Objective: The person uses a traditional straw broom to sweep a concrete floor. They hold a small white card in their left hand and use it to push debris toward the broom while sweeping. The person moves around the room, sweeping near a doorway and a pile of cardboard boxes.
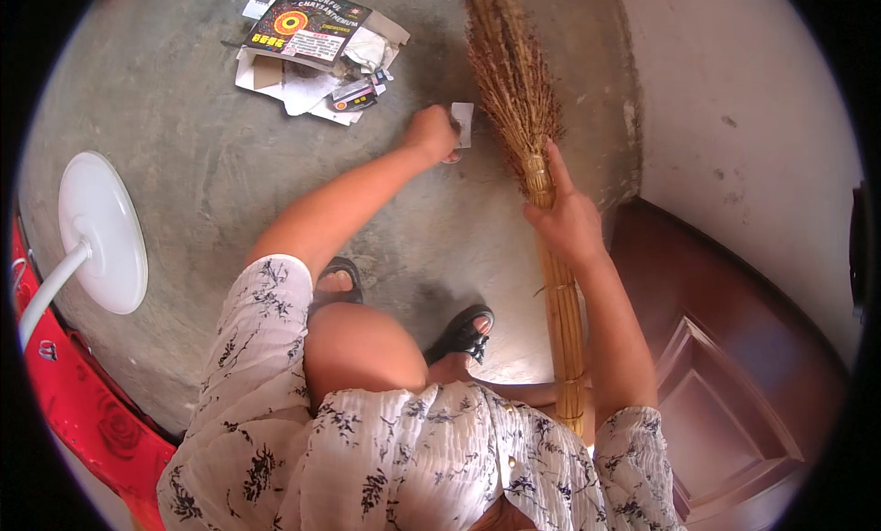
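My left hand (432,135) reaches forward over the concrete floor, its fingers curled at a small white paper card (464,123). The card sticks out past the fingertips, and the grip itself is partly hidden. In my right hand (568,221) is a straw broom (533,166), held near the binding where the bristles meet the handle. One finger lies along the bristles. The handle runs back beside my right forearm, and the bristles point away from me. Ahead on the left, a flattened fireworks box (306,25) rests on a heap of torn cardboard and paper (310,87).
Small printed cartons (354,96) lie on the near side of the heap. A white round stand base (103,231) is at left, by a red rose-patterned surface (124,428). At right are a pale wall (729,83) and a brown panelled door (716,393). My sandalled feet (468,331) are below.
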Tool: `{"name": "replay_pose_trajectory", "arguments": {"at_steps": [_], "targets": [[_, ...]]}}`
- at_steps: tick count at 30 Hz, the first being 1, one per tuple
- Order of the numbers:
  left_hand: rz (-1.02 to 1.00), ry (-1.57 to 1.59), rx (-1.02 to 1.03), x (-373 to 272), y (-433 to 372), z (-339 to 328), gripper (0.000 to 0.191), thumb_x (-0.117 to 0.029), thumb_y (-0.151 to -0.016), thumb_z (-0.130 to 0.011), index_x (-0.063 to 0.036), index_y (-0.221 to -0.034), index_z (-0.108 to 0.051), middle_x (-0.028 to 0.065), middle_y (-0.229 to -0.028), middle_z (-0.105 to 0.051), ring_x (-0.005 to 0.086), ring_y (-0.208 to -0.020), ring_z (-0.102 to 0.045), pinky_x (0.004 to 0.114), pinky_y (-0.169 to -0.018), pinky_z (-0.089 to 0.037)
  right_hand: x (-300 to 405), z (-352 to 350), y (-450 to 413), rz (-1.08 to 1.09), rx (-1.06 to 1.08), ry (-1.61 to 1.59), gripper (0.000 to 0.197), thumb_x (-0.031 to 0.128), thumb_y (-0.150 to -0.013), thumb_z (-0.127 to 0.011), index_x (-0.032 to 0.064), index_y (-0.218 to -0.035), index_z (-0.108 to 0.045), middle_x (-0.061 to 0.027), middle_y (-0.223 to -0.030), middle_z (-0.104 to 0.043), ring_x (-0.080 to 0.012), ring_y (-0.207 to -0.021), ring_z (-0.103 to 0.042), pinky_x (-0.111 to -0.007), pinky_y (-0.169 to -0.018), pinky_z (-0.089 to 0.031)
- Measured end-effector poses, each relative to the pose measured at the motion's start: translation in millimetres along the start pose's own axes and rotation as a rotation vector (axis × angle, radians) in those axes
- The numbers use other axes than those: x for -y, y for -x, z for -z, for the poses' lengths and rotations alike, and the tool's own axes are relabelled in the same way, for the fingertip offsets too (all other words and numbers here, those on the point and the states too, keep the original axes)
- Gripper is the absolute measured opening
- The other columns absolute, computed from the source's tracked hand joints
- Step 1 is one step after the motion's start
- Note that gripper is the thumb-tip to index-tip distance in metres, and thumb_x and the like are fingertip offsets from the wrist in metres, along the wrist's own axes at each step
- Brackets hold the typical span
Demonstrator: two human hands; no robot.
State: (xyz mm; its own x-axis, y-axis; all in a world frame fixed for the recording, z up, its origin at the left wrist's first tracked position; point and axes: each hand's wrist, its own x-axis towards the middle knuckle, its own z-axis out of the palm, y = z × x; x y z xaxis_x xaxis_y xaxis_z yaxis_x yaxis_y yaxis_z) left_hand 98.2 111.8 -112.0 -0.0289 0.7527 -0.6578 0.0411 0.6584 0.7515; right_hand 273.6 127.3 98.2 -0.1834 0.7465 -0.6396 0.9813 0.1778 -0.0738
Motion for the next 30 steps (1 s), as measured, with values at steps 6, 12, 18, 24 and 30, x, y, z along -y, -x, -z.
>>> {"name": "replay_pose_trajectory", "arguments": {"at_steps": [6,12,18,24,30], "targets": [[0.013,0.007,-0.031,-23,1,-16,0.014,0.000,-0.086,-0.054,0.0105,-0.085,-0.063,0.0210,-0.068,-0.068,0.0276,-0.066,-0.072,0.039,-0.055,-0.057,-11,-11,17,0.022,0.016,-0.257,0.094,0.023,-0.076,-0.072,0.0279,-0.154,-0.021,-0.0237,-0.100,-0.068,-0.0391,-0.096,-0.066,-0.045,-0.084,-0.050],[-0.076,0.009,-0.019,24,-39,-24,0.011,0.002,-0.089,-0.054,0.0106,-0.095,-0.058,0.0210,-0.070,-0.066,0.0289,-0.061,-0.071,0.038,-0.049,-0.057,-21,-19,31,0.123,-0.029,-0.752,0.092,0.007,-0.077,-0.072,0.0116,-0.154,-0.022,-0.0162,-0.121,-0.064,-0.0204,-0.105,-0.063,-0.031,-0.091,-0.048],[0.018,0.341,0.066,1,-17,-21,0.015,-0.005,-0.095,-0.056,0.0071,-0.105,-0.057,0.0189,-0.076,-0.066,0.0292,-0.060,-0.070,0.037,-0.044,-0.057,-30,15,68,0.090,-0.102,-0.824,0.090,-0.003,-0.078,-0.069,0.0053,-0.154,-0.021,-0.0147,-0.131,-0.056,-0.0165,-0.110,-0.056,-0.027,-0.094,-0.044],[0.056,0.415,0.099,6,-16,-17,0.021,-0.009,-0.094,-0.060,0.0059,-0.108,-0.060,0.0201,-0.086,-0.068,0.0272,-0.063,-0.071,0.034,-0.049,-0.059,-43,30,96,-0.117,-0.141,-0.849,0.088,-0.005,-0.079,-0.065,0.0039,-0.154,-0.019,-0.0131,-0.129,-0.056,-0.0165,-0.107,-0.057,-0.027,-0.092,-0.046],[0.059,0.523,0.180,4,9,-3,0.026,-0.008,-0.090,-0.065,0.0028,-0.113,-0.060,0.0153,-0.092,-0.069,0.0224,-0.062,-0.070,0.031,-0.051,-0.058,-84,-1,78,-0.141,-0.009,-0.841,0.090,-0.005,-0.080,-0.065,0.0033,-0.155,-0.015,-0.0134,-0.131,-0.053,-0.0155,-0.103,-0.057,-0.026,-0.087,-0.048]]}}
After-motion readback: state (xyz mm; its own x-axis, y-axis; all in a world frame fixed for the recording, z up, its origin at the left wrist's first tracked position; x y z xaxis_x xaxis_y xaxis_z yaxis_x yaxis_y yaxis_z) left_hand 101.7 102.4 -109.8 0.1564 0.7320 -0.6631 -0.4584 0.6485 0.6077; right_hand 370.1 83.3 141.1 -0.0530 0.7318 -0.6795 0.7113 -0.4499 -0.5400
